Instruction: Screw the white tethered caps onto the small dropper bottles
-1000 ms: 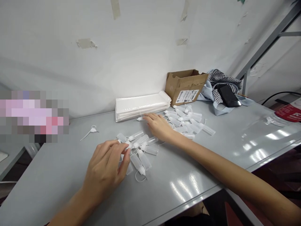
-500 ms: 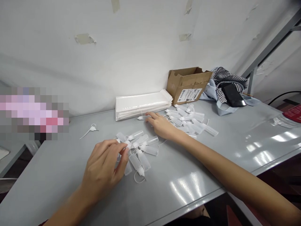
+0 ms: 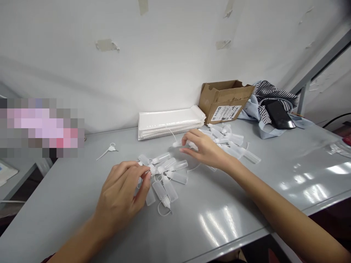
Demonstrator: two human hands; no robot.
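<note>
My left hand (image 3: 123, 186) is closed in a pinch at the left side of a loose pile of small clear plastic squeeze bottles (image 3: 166, 166). Its thumb and index fingertips meet on a squeeze bottle (image 3: 152, 169), partly hidden by them. These bottles have white needle-tip caps with thin strap tails. Beyond the pile, my right hand (image 3: 201, 148) curls around another squeeze bottle (image 3: 193, 146). That bottle's white cap (image 3: 177, 144) points left past the fingertips. More bottles (image 3: 233, 140) lie heaped behind and to the right of this hand.
A stack of white padded envelopes (image 3: 170, 120) lies against the wall, beside an open cardboard box (image 3: 226, 102). Farther right, a black phone (image 3: 279, 115) rests on striped cloth (image 3: 271, 91). One loose white cap (image 3: 112, 148) lies on the grey table (image 3: 82, 182) at left.
My right hand has drawn back rightward from the envelopes, and the bottle at its fingers has shifted slightly right and nearer. My left hand keeps its pinch. The view has turned a little left.
</note>
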